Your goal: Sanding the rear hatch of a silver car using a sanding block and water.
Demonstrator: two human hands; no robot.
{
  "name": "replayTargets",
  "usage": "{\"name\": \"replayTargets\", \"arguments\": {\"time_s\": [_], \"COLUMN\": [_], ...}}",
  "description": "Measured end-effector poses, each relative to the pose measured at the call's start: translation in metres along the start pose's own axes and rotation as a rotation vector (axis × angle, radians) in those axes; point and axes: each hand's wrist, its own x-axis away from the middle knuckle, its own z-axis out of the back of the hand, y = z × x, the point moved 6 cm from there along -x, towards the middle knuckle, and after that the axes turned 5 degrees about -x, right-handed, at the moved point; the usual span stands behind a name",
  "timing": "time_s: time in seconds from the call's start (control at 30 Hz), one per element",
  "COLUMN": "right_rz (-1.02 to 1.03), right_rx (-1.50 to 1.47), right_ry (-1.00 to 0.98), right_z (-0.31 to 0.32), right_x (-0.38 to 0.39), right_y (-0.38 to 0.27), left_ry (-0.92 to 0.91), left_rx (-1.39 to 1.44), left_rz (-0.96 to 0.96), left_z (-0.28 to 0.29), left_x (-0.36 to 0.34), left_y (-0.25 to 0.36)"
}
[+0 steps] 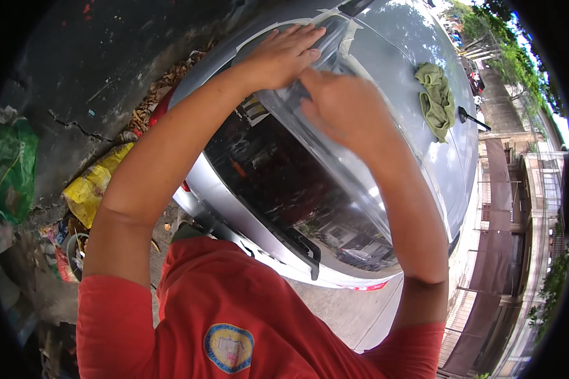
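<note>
A clear plastic film point(354, 170) lies wrinkled across the upper part of a silver car's point(404, 63) dark rear window point(265, 170). Strips of pale masking tape point(354, 60) run along the window's border. At the far end of the glass, my left hand point(284, 55) rests flat on the film, fingers stretched out. Just to its right, my right hand point(344, 107) is over the film, its fingers curled in and partly blurred by motion. Whatever those fingers hold, if anything, is hidden.
A crumpled green cloth point(436, 101) lies on the roof near a short black antenna point(473, 119). The rear wiper point(306, 252) sits at the window's lower edge. Left of the car are a dark wall point(107, 57), dry leaves, a yellow bag point(95, 183) and a green bag point(12, 167).
</note>
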Motion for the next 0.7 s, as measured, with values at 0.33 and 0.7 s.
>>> {"name": "replayTargets", "arguments": {"time_s": [0.33,0.7], "right_rz": [0.037,0.057], "right_rx": [-0.092,-0.107], "right_ry": [-0.001,-0.041], "right_z": [0.002,0.006], "right_x": [0.000,0.013], "right_y": [0.010,-0.006], "left_ry": [0.049,-0.006], "left_rx": [0.072,0.115], "left_rz": [0.138,0.266], "left_z": [0.002,0.003], "left_x": [0.000,-0.002], "left_y": [-0.007,0.004]}}
